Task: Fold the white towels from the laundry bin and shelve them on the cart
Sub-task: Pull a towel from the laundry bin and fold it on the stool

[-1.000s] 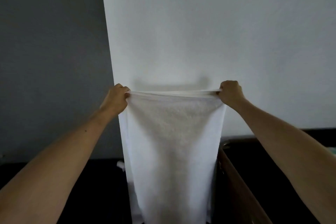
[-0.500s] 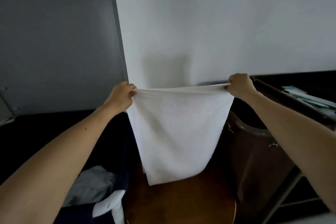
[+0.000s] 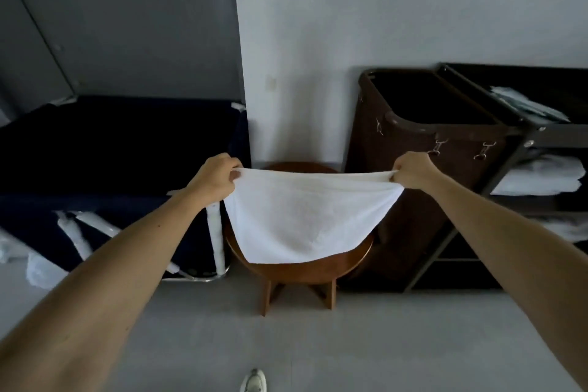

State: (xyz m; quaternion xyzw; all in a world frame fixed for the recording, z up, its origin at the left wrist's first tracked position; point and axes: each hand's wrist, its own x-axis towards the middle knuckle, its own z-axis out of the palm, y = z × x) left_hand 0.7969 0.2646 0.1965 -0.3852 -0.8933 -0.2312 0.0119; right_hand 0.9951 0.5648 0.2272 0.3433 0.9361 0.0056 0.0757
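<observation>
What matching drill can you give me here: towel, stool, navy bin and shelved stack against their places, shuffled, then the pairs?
1 white towel
2 wooden stool
3 navy bin
4 folded stack

A left of the stool
B on the cart shelf, far right
C stretched between left hand and right hand
D on the floor beneath the towel

Pairs: 1-C, 2-D, 3-A, 4-B

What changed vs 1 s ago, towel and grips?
The towel hangs shorter: it ran past the frame bottom, now its lower edge ends over the wooden stool. View tilted down. Unchanged: left grip and right grip pinch the top corners, edge stretched between them.
</observation>
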